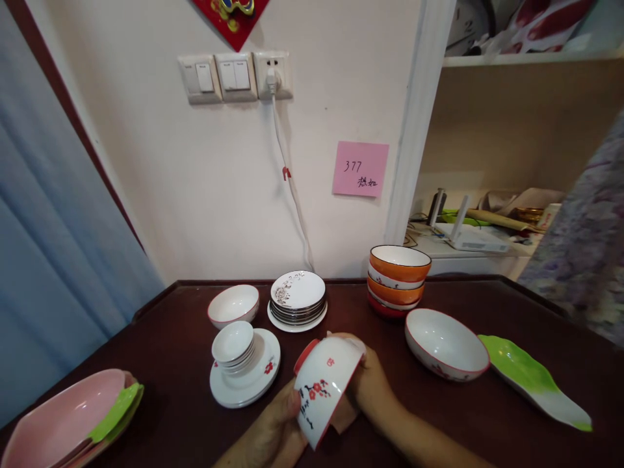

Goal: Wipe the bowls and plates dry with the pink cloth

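A white bowl (325, 383) with red blossoms, a red rim and a red foot is tilted on its side above the table. My left hand (283, 416) is closed around its lower left side, thumb on the outer wall. My right hand (368, 377) is closed at the bowl's right rim, holding a pinkish-brown cloth (345, 416) against it; its fingertips are partly hidden behind the bowl. Just left of the hands, small white dishes (233, 341) sit stacked on white plates (266, 370) with red flowers.
Behind stand a white bowl (234, 305), a plate stack (297, 292) and stacked orange and white bowls (397, 279). To the right lie a wide white bowl (446, 341) and a green leaf-shaped dish (529, 370). Pink dishes (73, 409) are at the left edge.
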`<state>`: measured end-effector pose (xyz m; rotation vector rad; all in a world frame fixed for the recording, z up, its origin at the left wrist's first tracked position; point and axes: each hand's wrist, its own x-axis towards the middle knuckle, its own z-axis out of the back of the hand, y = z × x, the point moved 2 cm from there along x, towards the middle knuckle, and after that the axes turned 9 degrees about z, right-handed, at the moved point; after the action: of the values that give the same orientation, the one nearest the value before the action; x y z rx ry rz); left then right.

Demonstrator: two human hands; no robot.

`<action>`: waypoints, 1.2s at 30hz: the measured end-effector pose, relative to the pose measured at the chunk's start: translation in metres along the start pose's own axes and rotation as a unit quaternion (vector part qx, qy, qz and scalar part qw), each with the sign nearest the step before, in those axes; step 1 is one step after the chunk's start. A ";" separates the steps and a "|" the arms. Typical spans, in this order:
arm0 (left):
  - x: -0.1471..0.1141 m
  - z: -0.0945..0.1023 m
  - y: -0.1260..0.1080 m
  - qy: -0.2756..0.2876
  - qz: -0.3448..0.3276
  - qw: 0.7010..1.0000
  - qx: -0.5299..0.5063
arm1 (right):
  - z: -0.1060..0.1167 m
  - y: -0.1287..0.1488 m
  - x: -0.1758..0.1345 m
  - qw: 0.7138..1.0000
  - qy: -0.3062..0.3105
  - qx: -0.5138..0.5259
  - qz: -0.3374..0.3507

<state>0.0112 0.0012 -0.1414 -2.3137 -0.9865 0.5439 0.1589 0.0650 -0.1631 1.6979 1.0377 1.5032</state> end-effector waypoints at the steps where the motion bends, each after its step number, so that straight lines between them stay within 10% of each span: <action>1: 0.000 0.000 0.000 -0.002 0.000 1.000 0.002 | 0.000 -0.003 -0.001 1.000 0.001 0.010 0.005; 13: 0.004 0.002 0.000 -0.043 -0.029 0.998 0.030 | 0.018 0.056 0.018 0.980 0.009 -0.100 0.174; 20: 0.011 0.013 0.005 -0.096 -0.034 0.994 0.027 | 0.020 0.109 0.018 0.840 0.119 -0.312 0.429; 27: 0.004 0.005 0.003 -0.026 -0.039 0.998 0.031 | -0.005 0.122 0.003 0.725 0.160 -0.448 0.498; 36: -0.006 0.031 0.011 -0.055 -0.026 0.998 0.026 | -0.025 0.113 -0.014 0.675 0.164 -0.451 0.561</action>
<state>-0.0043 0.0002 -0.1708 -2.2261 -1.0681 0.6738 0.1505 -0.0033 -0.0695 1.2249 -0.8795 2.4770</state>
